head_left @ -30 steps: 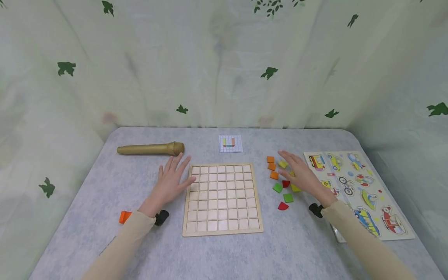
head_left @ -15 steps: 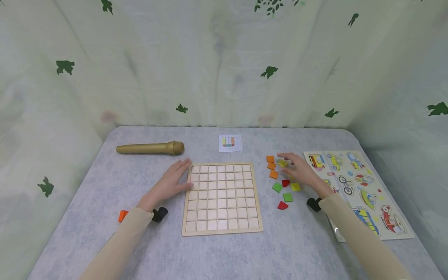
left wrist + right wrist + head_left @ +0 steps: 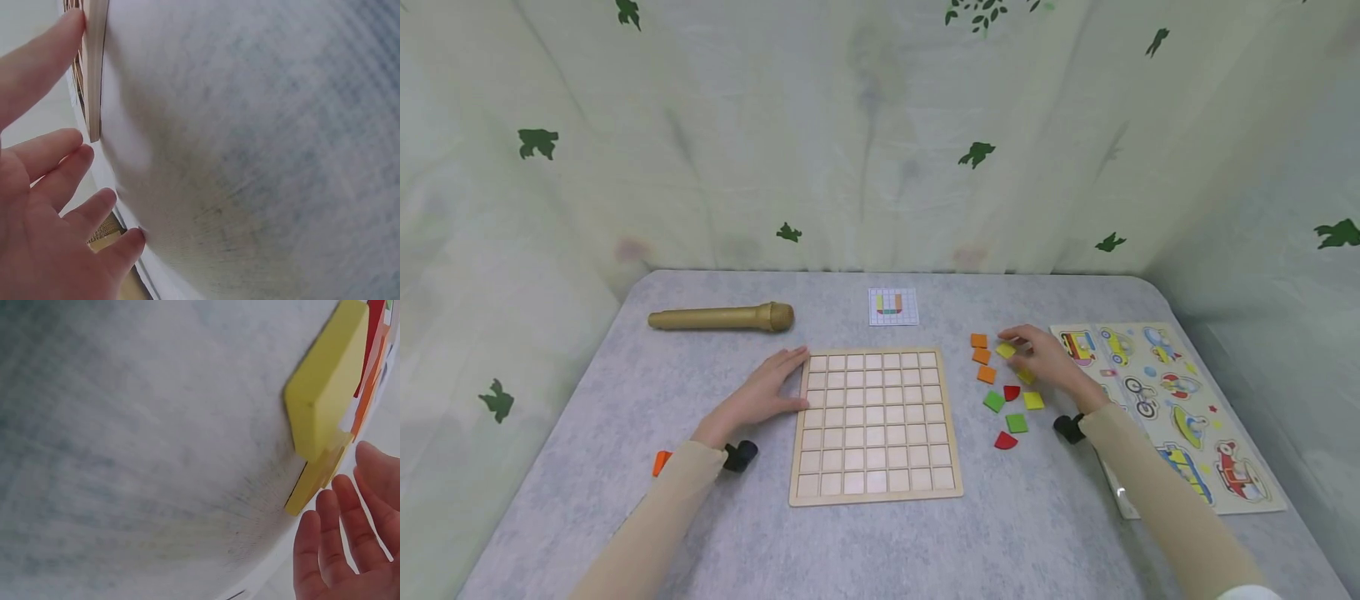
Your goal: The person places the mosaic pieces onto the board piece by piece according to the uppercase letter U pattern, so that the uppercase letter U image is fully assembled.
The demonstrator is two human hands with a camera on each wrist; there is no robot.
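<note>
My left hand rests at the left edge of a wooden grid board, fingers extended; the left wrist view shows the thumb against the board's side. To the board's right, my right hand is over the yellow square tiles, thumb and fingers apart around the farthest yellow tile. A second yellow tile lies partly under that hand, and a third sits nearer. In the right wrist view, loosely bent fingers stand beside the yellow tiles, with no grip visible.
Beside the yellow tiles lie orange squares, green squares and red quarter-circles. A pattern card lies behind the board, a gold microphone back left, a vehicle puzzle board right, an orange object by the left sleeve.
My left hand has drawn left and down onto the board's edge, its spread fingers coming closer together. My right hand has lowered toward the yellow tiles, its fingers bending. The tiles look unmoved.
</note>
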